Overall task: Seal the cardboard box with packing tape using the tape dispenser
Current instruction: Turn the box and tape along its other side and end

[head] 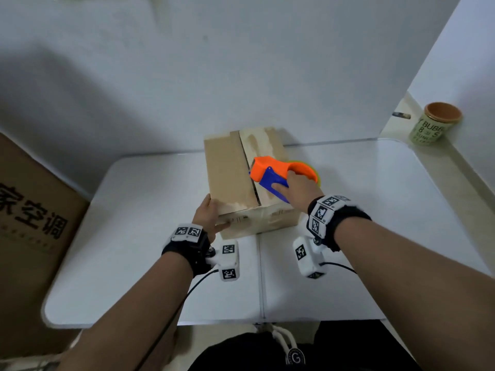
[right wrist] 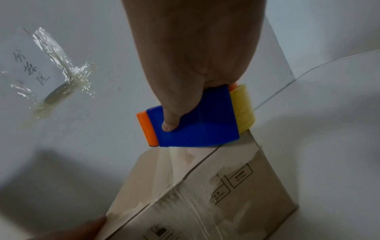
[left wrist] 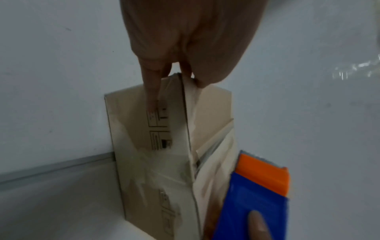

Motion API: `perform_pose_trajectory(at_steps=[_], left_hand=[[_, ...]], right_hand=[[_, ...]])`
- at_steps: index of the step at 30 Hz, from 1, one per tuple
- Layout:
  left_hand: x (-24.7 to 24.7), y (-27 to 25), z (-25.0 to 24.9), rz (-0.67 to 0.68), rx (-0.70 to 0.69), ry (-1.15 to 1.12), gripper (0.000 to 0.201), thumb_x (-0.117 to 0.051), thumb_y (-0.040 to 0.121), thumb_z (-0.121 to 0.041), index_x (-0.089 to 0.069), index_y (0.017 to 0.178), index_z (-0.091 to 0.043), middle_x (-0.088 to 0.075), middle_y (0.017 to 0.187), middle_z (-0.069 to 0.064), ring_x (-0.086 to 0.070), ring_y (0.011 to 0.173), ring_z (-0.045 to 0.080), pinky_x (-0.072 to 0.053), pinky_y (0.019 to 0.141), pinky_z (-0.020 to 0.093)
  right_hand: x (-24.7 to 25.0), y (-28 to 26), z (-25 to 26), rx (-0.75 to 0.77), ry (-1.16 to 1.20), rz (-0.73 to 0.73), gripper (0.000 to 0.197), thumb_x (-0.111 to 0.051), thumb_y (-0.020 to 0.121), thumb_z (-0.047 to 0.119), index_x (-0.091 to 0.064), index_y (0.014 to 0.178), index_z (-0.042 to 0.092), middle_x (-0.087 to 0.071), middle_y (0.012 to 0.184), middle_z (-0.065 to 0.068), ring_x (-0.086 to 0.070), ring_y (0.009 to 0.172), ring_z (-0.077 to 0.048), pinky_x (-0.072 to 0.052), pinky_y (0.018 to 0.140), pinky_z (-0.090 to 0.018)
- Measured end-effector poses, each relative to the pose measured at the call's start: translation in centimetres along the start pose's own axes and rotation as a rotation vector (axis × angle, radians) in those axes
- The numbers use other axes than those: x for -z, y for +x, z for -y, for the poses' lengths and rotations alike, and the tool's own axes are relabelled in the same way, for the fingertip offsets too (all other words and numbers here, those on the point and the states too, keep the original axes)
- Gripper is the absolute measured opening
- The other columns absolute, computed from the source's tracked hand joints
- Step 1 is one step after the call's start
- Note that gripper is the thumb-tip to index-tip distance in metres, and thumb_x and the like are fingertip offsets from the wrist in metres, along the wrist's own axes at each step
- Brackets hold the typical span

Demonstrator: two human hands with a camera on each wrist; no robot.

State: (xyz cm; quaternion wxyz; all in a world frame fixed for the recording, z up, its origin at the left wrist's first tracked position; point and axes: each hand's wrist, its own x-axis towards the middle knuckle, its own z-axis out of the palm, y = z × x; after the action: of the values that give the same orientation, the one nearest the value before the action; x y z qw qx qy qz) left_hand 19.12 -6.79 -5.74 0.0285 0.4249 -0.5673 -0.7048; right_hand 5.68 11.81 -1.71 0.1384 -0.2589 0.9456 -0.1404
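Note:
A small brown cardboard box [head: 230, 172] stands on the white table [head: 134, 236], its two top flaps folded down with a narrow seam between them. My right hand [head: 294, 188] grips the orange and blue tape dispenser [head: 273, 174], which rests on top of the box [right wrist: 205, 186] near the seam. Its yellowish tape roll [right wrist: 242, 107] shows behind the dispenser [right wrist: 193, 126]. Clear tape runs from it down the near side of the box. My left hand [head: 209, 218] holds the near left corner of the box [left wrist: 144, 146], thumb on top and fingers [left wrist: 151, 91] along the front face.
A large brown carton [head: 29, 223] with printed characters stands left of the table. A green cup [head: 434, 124] sits on a ledge at the right. White walls close in behind and to the right. Crumpled clear tape [right wrist: 57, 78] is stuck on the wall.

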Motion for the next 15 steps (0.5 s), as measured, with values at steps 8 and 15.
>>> perform_pose_trajectory(at_steps=[8,15], left_hand=[[-0.1,2.4,-1.8,-0.044,-0.03,0.097,0.046,-0.035,0.099,-0.029,-0.032,0.141,-0.047,-0.042,0.142,-0.005,-0.049,0.121,0.033,-0.054,0.087,0.051],[1.0,3.8,-6.4,-0.13,-0.257,0.371,0.046,-0.046,0.091,-0.006,-0.048,0.137,-0.008,-0.061,0.123,0.008,-0.057,0.113,0.024,-0.045,0.1,0.035]], right_hand=[[2.4,-0.9,-0.5,-0.01,0.182,-0.029,0.034,-0.05,0.095,0.038,-0.046,0.084,0.006,-0.051,0.077,-0.007,-0.051,0.076,-0.025,-0.04,0.069,-0.032],[5.6,0.2,1.6,-0.009,0.573,0.121,0.059,-0.057,0.081,0.062,-0.066,0.088,0.004,-0.073,0.082,-0.006,-0.069,0.071,-0.021,-0.053,0.069,-0.029]])
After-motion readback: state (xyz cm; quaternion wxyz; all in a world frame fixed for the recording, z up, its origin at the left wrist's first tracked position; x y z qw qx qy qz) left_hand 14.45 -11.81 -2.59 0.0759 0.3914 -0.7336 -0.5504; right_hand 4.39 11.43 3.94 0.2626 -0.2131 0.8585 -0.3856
